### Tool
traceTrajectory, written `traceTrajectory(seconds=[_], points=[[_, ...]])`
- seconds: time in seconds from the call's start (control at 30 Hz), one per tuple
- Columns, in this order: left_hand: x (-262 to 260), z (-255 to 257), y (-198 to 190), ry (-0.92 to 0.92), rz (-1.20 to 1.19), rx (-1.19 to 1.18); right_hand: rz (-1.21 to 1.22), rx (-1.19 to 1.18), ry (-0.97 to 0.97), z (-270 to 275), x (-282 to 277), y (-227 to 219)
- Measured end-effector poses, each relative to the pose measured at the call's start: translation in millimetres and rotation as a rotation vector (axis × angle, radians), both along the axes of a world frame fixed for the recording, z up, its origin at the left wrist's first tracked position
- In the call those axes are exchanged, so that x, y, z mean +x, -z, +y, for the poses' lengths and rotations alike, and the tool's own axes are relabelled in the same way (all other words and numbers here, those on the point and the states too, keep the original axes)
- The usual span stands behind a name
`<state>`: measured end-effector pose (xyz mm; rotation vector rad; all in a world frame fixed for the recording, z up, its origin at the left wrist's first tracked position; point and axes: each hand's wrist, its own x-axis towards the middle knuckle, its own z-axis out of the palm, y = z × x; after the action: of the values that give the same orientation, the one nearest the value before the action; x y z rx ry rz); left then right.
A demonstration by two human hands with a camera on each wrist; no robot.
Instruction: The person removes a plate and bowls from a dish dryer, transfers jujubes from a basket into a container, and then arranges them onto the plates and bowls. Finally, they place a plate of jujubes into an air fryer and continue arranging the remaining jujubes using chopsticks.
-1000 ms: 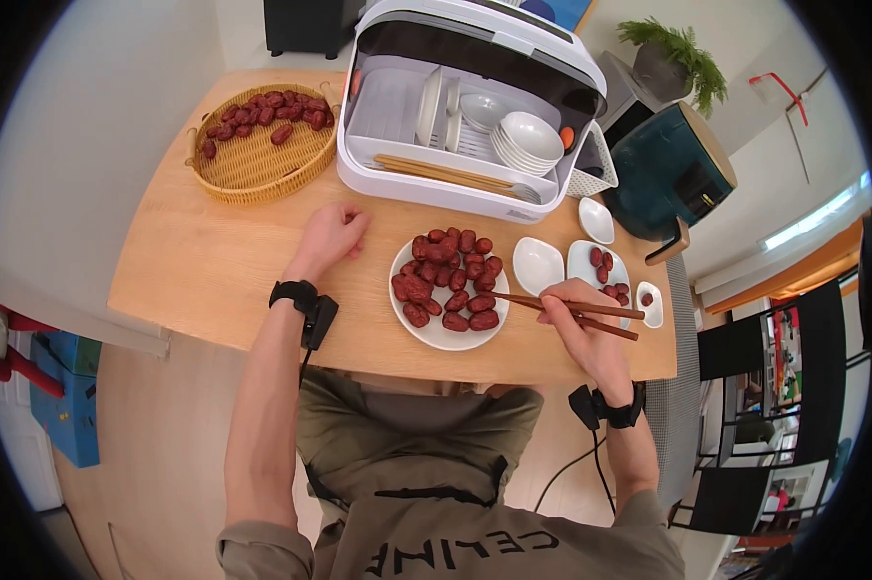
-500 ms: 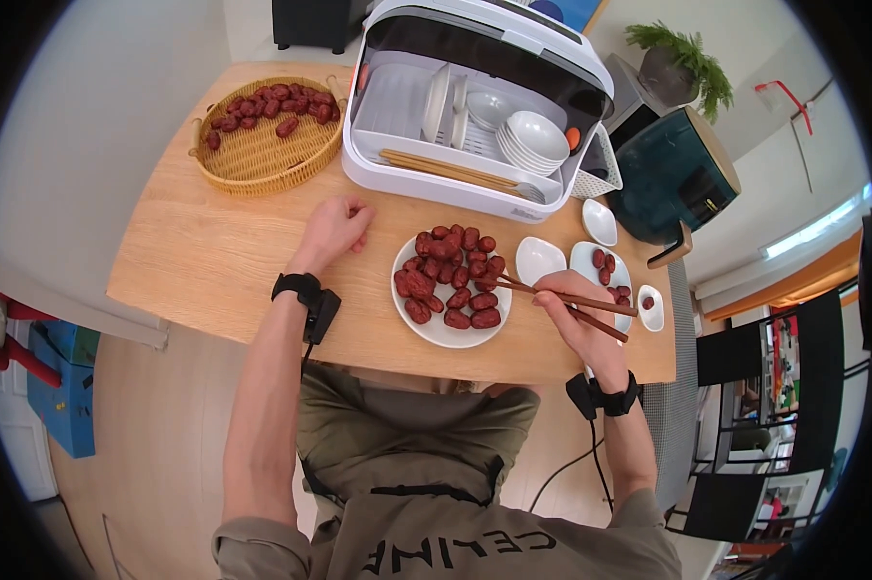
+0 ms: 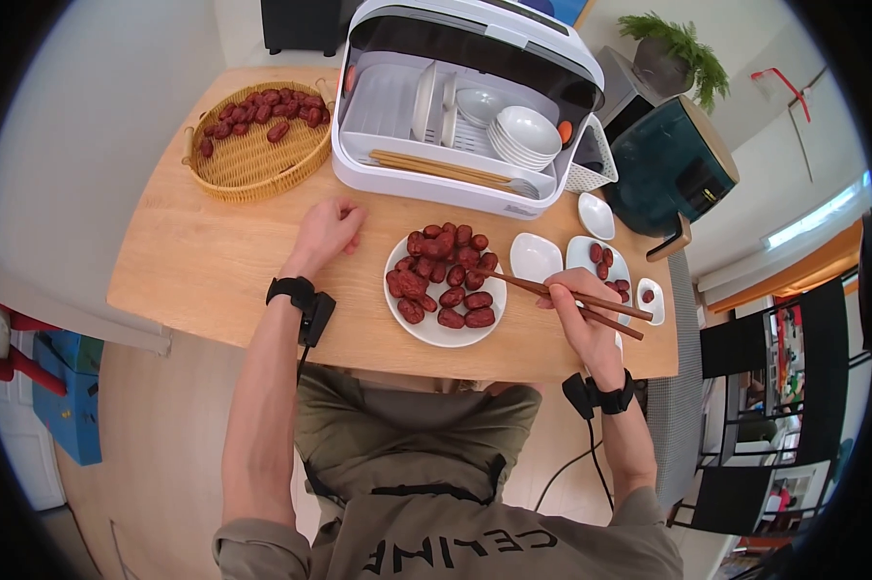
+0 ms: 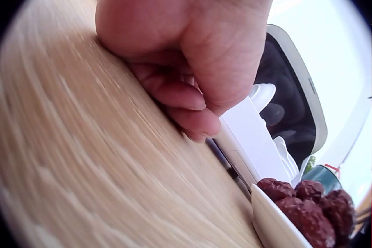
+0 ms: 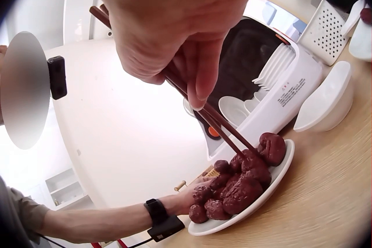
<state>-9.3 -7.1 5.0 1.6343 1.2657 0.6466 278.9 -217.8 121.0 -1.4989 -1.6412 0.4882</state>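
Wrinkled red dates (image 3: 412, 283) are heaped on a round white plate (image 3: 445, 338) in the head view. My right hand (image 3: 583, 314) holds a pair of dark brown chopsticks (image 3: 525, 283) from the plate's right side. In the right wrist view the chopstick tips reach in among the dates (image 5: 241, 193), close to each other; whether they grip one I cannot tell. To the left of the plate, my left hand (image 3: 328, 237) rests on the tabletop with fingers loosely curled and nothing in it. The left wrist view shows its fingertips near the wood.
A woven basket (image 3: 252, 180) of dates stands at the back left. Behind the plate is a white dish cabinet (image 3: 426, 184) with bowls and chopsticks. On the right are a white dish (image 3: 536, 259), a plate (image 3: 580, 254) with several dates, a small dish (image 3: 655, 311) holding one date, and a green air fryer (image 3: 649, 174).
The chopstick tips have shifted from the plate's right rim a little farther back among the dates, parting and then drawing closer. My left hand stays put.
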Motion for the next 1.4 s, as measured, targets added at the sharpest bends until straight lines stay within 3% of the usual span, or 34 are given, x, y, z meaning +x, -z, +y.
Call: traceTrajectory(seconds=[0.2, 0.27, 0.47, 0.57, 0.63, 0.77, 1.0, 1.1, 1.2, 1.33, 1.4], points=[[1.2, 0.9, 3.9, 0.0, -0.026, 0.004, 0.095, 0.012, 0.017, 3.4, 2.7, -1.8], [0.9, 1.2, 1.4, 0.012, -0.007, 0.005, -0.051, 0.056, -0.061, 7.5, 0.9, -3.9], [2.8, 1.4, 5.4, 0.001, -0.024, -0.006, -0.167, 0.116, -0.181, 17.1, -9.2, -6.7], [1.9, 1.9, 6.1, -0.017, -0.049, -0.008, -0.126, 0.142, -0.104, 11.5, -8.3, -5.3], [1.0, 1.0, 6.5, -0.017, -0.062, -0.01, 0.025, 0.056, 0.028, 6.0, 0.3, -1.7], [2.9, 0.6, 1.3, -0.005, -0.031, 0.007, 0.148, 0.021, 0.058, -0.9, 3.1, -7.6], [2.6, 2.5, 4.8, -0.003, -0.042, -0.004, 0.151, 0.005, 0.022, -8.6, -10.1, -18.7], [3.6, -0.7, 3.7, -0.025, -0.077, -0.013, 0.433, 0.009, 0.114, -7.5, -5.8, -19.3], [1.3, 1.6, 7.0, -0.005, -0.095, -0.039, 0.538, 0.041, 0.195, -8.0, 17.4, -15.9], [0.0, 4.2, 12.6, 0.002, -0.128, -0.054, 0.508, 0.096, 0.429, -18.0, 53.1, -31.7], [0.4, 2.7, 8.8, 0.016, -0.132, -0.06, 0.447, 0.16, 0.428, -24.6, 79.3, -31.7]])
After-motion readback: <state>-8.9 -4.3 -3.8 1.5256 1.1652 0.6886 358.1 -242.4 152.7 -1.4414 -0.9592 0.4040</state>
